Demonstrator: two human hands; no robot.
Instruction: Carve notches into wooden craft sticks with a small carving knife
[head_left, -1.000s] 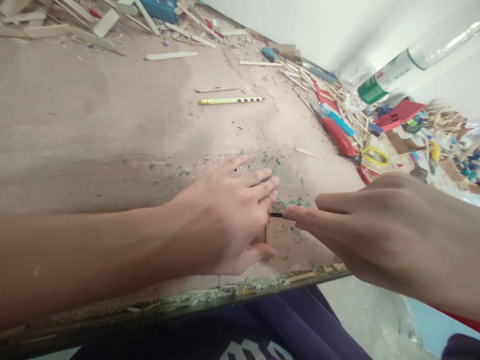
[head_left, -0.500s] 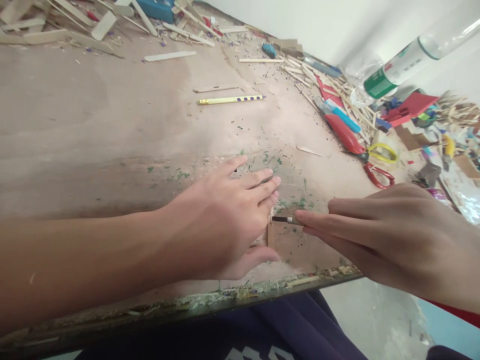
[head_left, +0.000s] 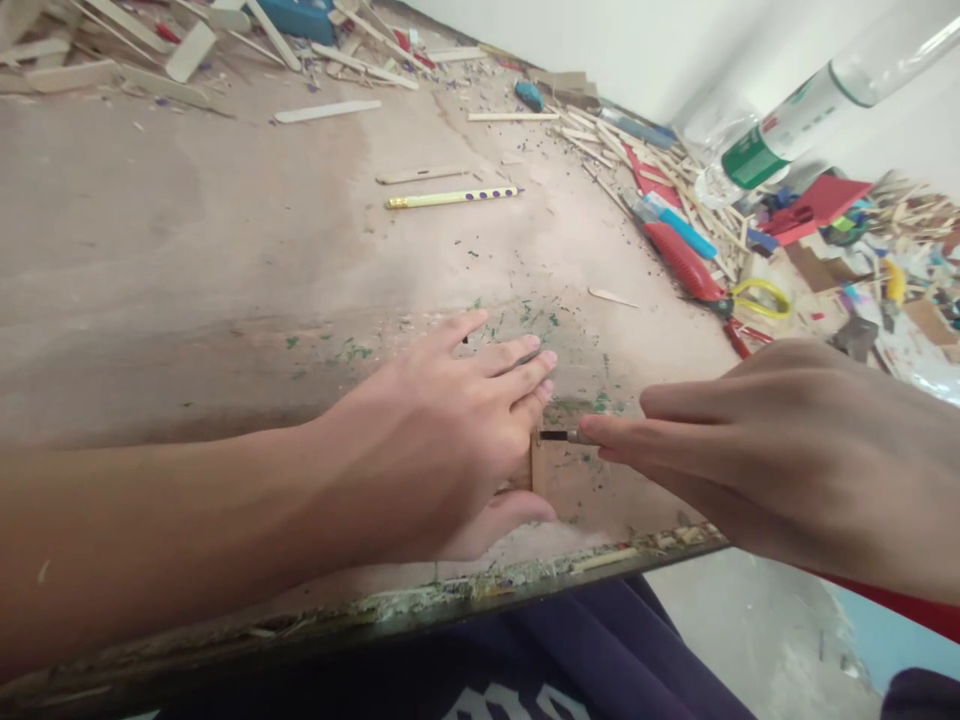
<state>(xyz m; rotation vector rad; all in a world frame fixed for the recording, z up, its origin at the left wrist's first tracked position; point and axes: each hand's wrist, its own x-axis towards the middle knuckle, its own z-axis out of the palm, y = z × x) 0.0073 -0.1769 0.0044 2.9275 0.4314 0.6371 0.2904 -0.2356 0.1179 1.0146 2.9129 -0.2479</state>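
Note:
My left hand (head_left: 476, 420) lies flat near the table's front edge, fingers stretched out, pressing over a narrow wooden strip (head_left: 538, 470). Most of whatever lies beneath the palm is hidden; the strip shows between thumb and fingers. From the right, my right hand (head_left: 757, 440) is closed around a slim craft knife (head_left: 559, 436), whose handle is mostly covered by the fingers. The dark blade points left and meets the strip's upper end, close beside my left little finger.
A yellow pencil (head_left: 454, 198) and a wooden stick (head_left: 424, 175) lie further back. At the right are red-handled pliers (head_left: 686, 265), yellow scissors-like handles (head_left: 761, 298) and a clear bottle (head_left: 757, 150). Wooden scraps (head_left: 191, 52) pile up at the back left.
The blade tip still rests at the strip's upper end, and my right hand has shifted slightly left and up. The whole view has drifted a little. My left hand keeps its place over the strip.

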